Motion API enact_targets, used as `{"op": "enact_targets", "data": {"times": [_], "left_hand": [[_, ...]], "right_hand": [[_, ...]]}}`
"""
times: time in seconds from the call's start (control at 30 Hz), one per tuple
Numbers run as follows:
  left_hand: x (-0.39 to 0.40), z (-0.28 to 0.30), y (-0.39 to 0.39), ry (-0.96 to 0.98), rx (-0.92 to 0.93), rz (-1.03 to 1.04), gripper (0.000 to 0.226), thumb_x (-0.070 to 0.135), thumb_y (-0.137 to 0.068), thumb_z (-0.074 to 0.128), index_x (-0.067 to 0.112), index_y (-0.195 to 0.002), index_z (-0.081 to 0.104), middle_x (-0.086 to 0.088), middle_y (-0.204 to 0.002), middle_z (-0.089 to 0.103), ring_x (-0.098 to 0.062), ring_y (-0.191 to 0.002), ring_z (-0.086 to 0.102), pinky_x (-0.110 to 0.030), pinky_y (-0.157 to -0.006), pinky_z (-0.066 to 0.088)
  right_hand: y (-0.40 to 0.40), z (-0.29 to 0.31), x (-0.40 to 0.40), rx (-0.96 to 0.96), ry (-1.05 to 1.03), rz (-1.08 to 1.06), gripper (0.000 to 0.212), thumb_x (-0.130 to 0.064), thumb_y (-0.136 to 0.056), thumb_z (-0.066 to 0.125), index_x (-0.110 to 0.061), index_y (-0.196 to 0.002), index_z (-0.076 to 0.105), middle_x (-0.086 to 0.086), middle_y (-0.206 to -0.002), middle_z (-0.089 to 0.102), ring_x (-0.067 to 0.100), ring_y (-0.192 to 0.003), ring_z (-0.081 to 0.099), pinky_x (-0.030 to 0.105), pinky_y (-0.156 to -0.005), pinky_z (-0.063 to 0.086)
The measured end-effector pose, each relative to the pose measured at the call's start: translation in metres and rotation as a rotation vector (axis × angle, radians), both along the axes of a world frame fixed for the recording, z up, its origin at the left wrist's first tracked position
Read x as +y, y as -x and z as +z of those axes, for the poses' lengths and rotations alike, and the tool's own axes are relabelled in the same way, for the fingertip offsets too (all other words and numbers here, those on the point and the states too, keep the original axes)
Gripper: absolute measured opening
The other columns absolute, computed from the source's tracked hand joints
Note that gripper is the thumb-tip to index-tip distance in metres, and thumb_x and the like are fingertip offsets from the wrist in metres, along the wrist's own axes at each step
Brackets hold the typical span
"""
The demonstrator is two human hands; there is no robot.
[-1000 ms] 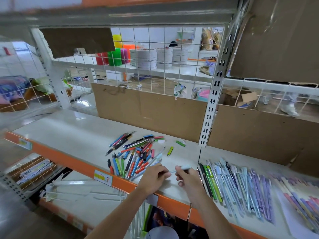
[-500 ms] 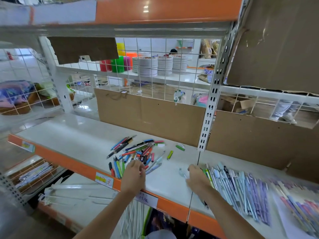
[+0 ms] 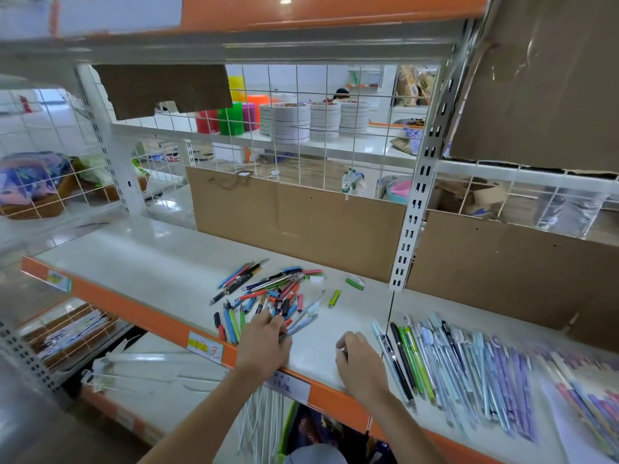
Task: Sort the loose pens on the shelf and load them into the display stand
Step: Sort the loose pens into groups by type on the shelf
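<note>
A jumbled pile of loose pens [image 3: 268,289] in red, blue, green and black lies on the white shelf [image 3: 150,262]. My left hand [image 3: 266,343] reaches over the shelf's front edge, and its outstretched fingers touch the nearest pens of the pile. To the right, a sorted row of pens [image 3: 452,363] lies side by side, mostly pale blue, with black and green ones at its left end. My right hand [image 3: 358,363] rests on the shelf just left of that row, fingers loosely curled, holding nothing.
A short green marker [image 3: 334,298] and a green-and-white piece [image 3: 354,283] lie apart behind the pile. A slotted white upright [image 3: 412,229] and brown cardboard backing [image 3: 301,222] close the rear. More purple and pink pens [image 3: 586,403] lie far right. The front edge is orange with price labels [image 3: 205,346].
My right hand carried a pale blue pen to the sorted row, laid it down and drew back empty. My left hand moved left onto the loose pile. The view tilted up.
</note>
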State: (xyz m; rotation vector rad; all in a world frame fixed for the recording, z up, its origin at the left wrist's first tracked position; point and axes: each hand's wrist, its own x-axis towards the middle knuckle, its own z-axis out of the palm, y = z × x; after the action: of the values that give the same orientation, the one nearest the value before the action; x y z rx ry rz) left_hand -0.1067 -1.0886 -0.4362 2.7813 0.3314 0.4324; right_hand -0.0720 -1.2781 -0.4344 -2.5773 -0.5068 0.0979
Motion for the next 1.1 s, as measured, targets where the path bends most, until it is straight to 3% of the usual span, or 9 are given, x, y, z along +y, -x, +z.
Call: {"op": "enact_targets", "data": {"times": [0.2,0.37,0.53,0.8,0.93,1.1], "left_hand": [[-0.008,-0.009,-0.001,-0.034,-0.016,-0.086,0.025,0.04,-0.09,0.054,0.019,-0.099,0.063,0.003,-0.102,0.048,-0.013,-0.098,0.052,-0.023,-0.09,0.041],[-0.011,-0.009,-0.004,0.032,-0.114,-0.081,0.044,0.054,-0.084,0.05,0.013,-0.078,0.067,0.004,-0.081,0.049,-0.012,-0.075,0.051,-0.025,-0.073,0.041],[0.001,-0.002,-0.015,0.116,-0.135,0.085,0.016,0.031,-0.091,0.056,0.015,-0.094,0.059,0.002,-0.094,0.052,-0.016,-0.095,0.051,-0.026,-0.085,0.041],[0.005,-0.004,-0.026,0.116,-0.037,0.123,0.031,0.035,-0.092,0.052,0.017,-0.117,0.056,0.0,-0.115,0.053,-0.016,-0.11,0.045,-0.032,-0.099,0.037],[0.008,-0.006,-0.025,0.18,-0.066,0.052,0.024,0.024,-0.091,0.056,0.018,-0.112,0.064,0.003,-0.11,0.055,-0.015,-0.108,0.049,-0.029,-0.097,0.04],[0.013,-0.005,-0.021,0.203,-0.072,-0.058,0.023,0.017,-0.088,0.061,0.019,-0.11,0.068,0.005,-0.096,0.05,-0.011,-0.095,0.046,-0.02,-0.084,0.036]], "right_hand": [[-0.002,-0.005,-0.004,0.04,-0.159,-0.039,0.018,-0.012,-0.095,0.04,-0.016,-0.105,0.054,-0.004,-0.109,0.054,0.012,-0.095,0.054,0.026,-0.083,0.045],[-0.003,-0.007,-0.005,0.055,-0.207,-0.049,0.019,-0.011,-0.095,0.04,-0.017,-0.105,0.055,-0.004,-0.109,0.055,0.011,-0.097,0.054,0.026,-0.086,0.046],[-0.004,-0.008,-0.006,0.053,-0.222,-0.052,0.019,-0.011,-0.095,0.04,-0.016,-0.105,0.056,-0.005,-0.107,0.056,0.01,-0.095,0.055,0.026,-0.085,0.047],[-0.007,-0.009,-0.005,0.042,-0.219,-0.058,0.02,-0.012,-0.095,0.04,-0.017,-0.105,0.056,-0.005,-0.105,0.056,0.012,-0.092,0.055,0.028,-0.083,0.046],[-0.008,-0.01,-0.005,0.035,-0.209,-0.06,0.019,-0.012,-0.094,0.041,-0.017,-0.105,0.056,-0.005,-0.104,0.057,0.011,-0.09,0.055,0.026,-0.081,0.046],[-0.009,-0.01,-0.005,0.03,-0.205,-0.057,0.019,-0.013,-0.095,0.041,-0.017,-0.106,0.056,-0.004,-0.105,0.057,0.011,-0.092,0.055,0.026,-0.083,0.046]]}}
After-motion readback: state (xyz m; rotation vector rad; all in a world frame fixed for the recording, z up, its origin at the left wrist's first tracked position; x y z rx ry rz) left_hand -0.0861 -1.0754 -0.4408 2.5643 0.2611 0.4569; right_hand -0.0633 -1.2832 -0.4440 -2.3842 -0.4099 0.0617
